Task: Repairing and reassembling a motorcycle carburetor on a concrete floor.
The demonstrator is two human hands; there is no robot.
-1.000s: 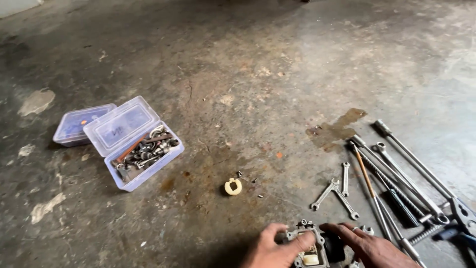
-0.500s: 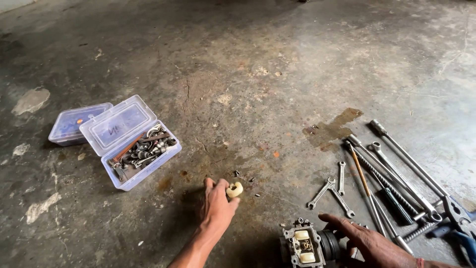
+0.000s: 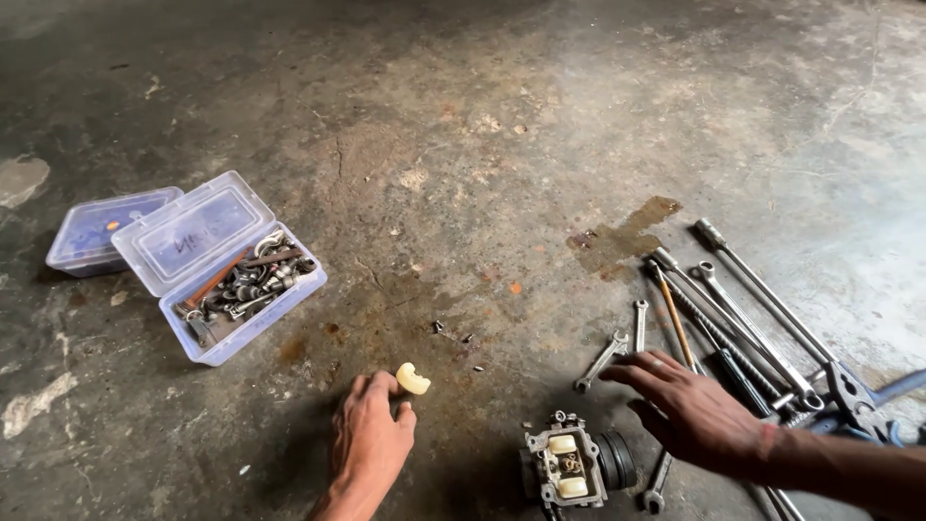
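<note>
Low in the frame, your left hand [image 3: 369,439] pinches a small cream curved piece [image 3: 413,379] at its fingertips, just above the concrete floor [image 3: 502,116]. To its right, near the bottom edge, the carburettor body [image 3: 567,468] sits with its long axis roughly left to right; your right hand [image 3: 690,410] hovers spread and empty just beside it, the nearer hand. Beyond lie spanners [image 3: 617,347] and long rods [image 3: 743,309]; farther, at centre left, an open plastic box of hardware [image 3: 241,285].
</note>
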